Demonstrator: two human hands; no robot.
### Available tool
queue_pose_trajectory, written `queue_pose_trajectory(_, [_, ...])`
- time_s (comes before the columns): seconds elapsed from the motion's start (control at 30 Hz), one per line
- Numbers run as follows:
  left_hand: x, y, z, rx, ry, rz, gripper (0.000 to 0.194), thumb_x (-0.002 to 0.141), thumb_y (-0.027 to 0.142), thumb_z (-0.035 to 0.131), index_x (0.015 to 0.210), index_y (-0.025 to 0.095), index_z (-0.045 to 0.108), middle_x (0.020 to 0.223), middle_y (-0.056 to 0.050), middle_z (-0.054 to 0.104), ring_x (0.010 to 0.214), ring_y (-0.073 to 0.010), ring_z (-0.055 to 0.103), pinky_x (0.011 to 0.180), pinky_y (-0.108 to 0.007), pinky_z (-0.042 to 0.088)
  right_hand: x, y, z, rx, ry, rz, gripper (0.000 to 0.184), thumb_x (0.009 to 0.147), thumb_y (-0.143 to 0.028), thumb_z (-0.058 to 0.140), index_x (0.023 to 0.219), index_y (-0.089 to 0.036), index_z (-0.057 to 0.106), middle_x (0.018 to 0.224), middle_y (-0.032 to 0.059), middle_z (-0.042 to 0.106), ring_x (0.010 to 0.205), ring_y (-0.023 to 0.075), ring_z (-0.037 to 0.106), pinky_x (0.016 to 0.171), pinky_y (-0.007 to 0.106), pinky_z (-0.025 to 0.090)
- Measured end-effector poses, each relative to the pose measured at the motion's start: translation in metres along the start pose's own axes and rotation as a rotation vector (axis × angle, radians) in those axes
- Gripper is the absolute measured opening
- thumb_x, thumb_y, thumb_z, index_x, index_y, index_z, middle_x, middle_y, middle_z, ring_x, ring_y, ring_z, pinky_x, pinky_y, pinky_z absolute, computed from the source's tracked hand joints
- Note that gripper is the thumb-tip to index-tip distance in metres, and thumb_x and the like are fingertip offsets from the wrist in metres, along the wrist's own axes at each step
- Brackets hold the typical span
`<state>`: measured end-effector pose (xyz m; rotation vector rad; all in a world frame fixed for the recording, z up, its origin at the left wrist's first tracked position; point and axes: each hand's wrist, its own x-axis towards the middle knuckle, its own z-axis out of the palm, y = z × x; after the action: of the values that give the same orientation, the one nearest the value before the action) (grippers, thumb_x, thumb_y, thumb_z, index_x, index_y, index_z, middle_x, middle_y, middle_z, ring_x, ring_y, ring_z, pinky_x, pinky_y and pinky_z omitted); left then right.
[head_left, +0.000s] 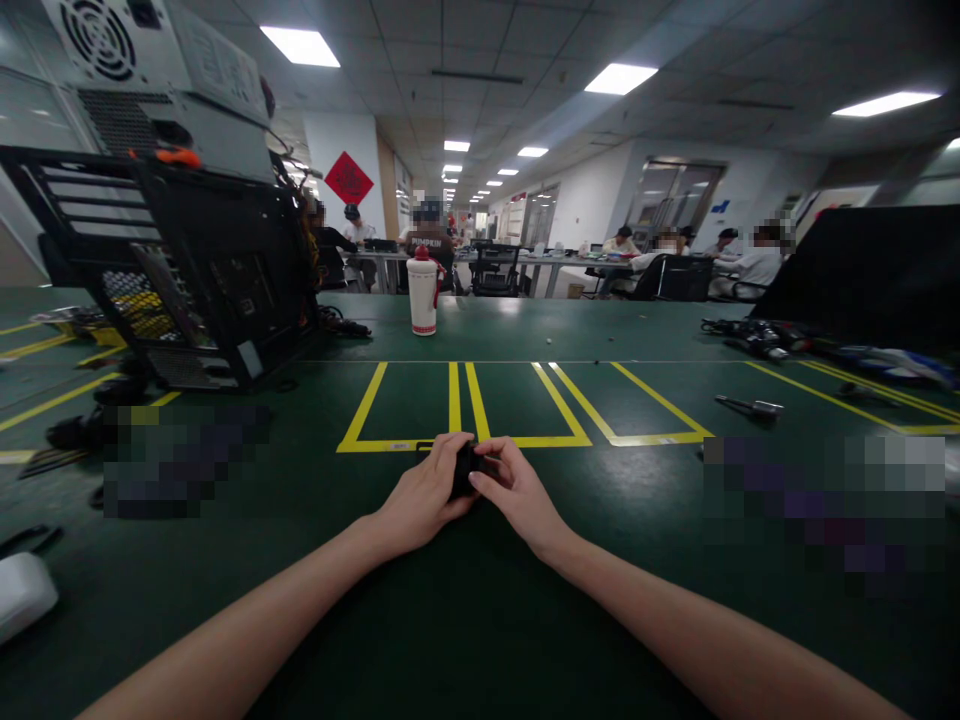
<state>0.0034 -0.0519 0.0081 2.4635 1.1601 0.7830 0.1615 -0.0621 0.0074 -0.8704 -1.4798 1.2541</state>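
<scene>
A small black object (464, 470) is held between my two hands just in front of the yellow tape outlines; its kind cannot be made out. My left hand (426, 492) wraps round its left side, and a thin black frame-like edge sticks out beyond the fingers. On the other side, my right hand (519, 492) pinches it with thumb and fingertips. Most of the object is covered by the fingers. Beneath both hands lies the dark green table (450, 620).
An open black computer case (217, 270) with a power supply (187, 85) on top stands at left. Farther back is a white tumbler (423, 295). A screwdriver-like metal tool (752, 408) lies at right, with cables (757, 338) beyond. People sit at distant desks.
</scene>
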Motion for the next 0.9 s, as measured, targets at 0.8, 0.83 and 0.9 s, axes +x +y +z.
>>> queue_pose_trajectory(0.8, [0.0, -0.002, 0.001, 0.0, 0.0, -0.005, 0.059, 0.075, 0.022, 0.052, 0.123, 0.026, 0.018, 0.125, -0.007, 0.032, 0.107, -0.0226, 0.046, 0.086, -0.041, 0.044, 0.002, 0.009, -0.001, -0.007, 0.042, -0.005, 0.036, 0.072, -0.018, 0.055, 0.105, -0.024, 0.042, 0.11, 0.0028, 0.049, 0.109, 0.0164, 0.047, 0.097, 0.036, 0.035])
queue_pose_trajectory(0.83, [0.0, -0.003, 0.002, -0.001, 0.0, -0.003, 0.059, 0.075, 0.022, 0.052, 0.123, 0.027, 0.018, 0.125, -0.007, 0.032, 0.107, -0.0227, 0.046, 0.086, -0.041, 0.044, 0.002, 0.009, -0.001, -0.021, 0.043, 0.01, 0.037, 0.072, -0.02, 0.056, 0.107, -0.023, 0.042, 0.112, 0.0037, 0.049, 0.11, 0.0169, 0.046, 0.098, 0.036, 0.034])
queue_pose_trajectory(0.9, [0.0, -0.003, 0.003, 0.0, 0.005, 0.002, 0.059, 0.075, 0.021, 0.052, 0.123, 0.027, 0.018, 0.125, -0.007, 0.031, 0.107, -0.0227, 0.046, 0.086, -0.042, 0.044, 0.002, 0.008, -0.001, -0.04, 0.031, 0.03, 0.035, 0.074, -0.023, 0.054, 0.107, -0.022, 0.044, 0.112, 0.0046, 0.049, 0.109, 0.0172, 0.047, 0.098, 0.037, 0.034])
